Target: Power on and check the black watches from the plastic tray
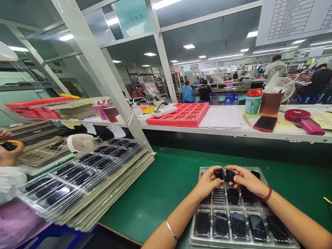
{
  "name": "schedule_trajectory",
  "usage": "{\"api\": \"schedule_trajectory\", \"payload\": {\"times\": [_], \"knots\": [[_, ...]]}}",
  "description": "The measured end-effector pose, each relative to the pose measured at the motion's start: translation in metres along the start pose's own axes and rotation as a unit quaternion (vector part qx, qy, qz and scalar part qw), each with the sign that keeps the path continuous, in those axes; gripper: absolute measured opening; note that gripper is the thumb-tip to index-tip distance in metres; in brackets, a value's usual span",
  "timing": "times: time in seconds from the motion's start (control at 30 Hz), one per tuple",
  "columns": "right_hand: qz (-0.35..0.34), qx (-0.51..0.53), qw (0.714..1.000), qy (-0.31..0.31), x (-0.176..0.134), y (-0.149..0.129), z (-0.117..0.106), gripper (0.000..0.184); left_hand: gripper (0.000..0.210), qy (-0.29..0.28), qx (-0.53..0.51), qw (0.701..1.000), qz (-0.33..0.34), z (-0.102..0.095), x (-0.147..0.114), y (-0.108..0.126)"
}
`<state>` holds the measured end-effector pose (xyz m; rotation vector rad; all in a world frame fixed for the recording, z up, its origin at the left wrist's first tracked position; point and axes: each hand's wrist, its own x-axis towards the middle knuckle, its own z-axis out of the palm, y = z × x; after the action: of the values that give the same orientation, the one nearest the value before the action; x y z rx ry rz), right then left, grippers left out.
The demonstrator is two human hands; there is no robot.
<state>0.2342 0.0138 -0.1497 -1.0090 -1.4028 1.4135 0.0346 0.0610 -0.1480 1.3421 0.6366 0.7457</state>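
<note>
My left hand (209, 181) is closed on a small black rounded-square device (219, 174) that looks like a smartwatch body. A second such device (230, 175) sits in the grip of my right hand (243, 178), close beside the first. Both hands are over the far part of a clear plastic tray (193, 238). Black devices fill its near row of pockets, with one at the left end (202, 222). In the middle row, a pocket (219, 196) below my left hand shows only its ribbed bottom. My hands and right forearm hide some pockets.
On the left, a clear tray of black devices (83, 176) tops a stack of grey trays (124, 188). Beyond it stands a white fan (81, 143). A shelf (220, 130) holds a red tray (178, 121) and a phone (265, 123). Another person's hand (11, 154) is at far left.
</note>
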Motion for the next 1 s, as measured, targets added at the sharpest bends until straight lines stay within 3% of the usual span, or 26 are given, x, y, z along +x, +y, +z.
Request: {"api": "schedule_trajectory", "payload": {"times": [0.23,0.53,0.7,0.83,1.0], "knots": [[-0.004,-0.043,0.999,-0.005,-0.001,-0.002,0.001,0.039,0.032,0.005,0.023,1.000,0.019,0.001,0.001,-0.002],[-0.012,-0.071,0.997,-0.025,-0.001,-0.004,0.003,0.037,0.039,0.000,0.038,0.999,0.027,0.001,0.003,-0.006],[-0.018,-0.124,0.992,0.001,-0.001,-0.009,0.005,0.023,0.024,0.006,0.141,0.990,0.026,-0.006,-0.003,0.005],[-0.078,-0.333,0.938,0.053,0.000,-0.017,0.026,0.013,0.020,0.010,0.382,0.920,0.082,-0.021,-0.022,0.027],[-0.053,-0.468,0.881,0.048,0.001,-0.018,0.063,0.016,0.018,0.027,0.574,0.818,0.034,-0.025,-0.044,0.036]]}}
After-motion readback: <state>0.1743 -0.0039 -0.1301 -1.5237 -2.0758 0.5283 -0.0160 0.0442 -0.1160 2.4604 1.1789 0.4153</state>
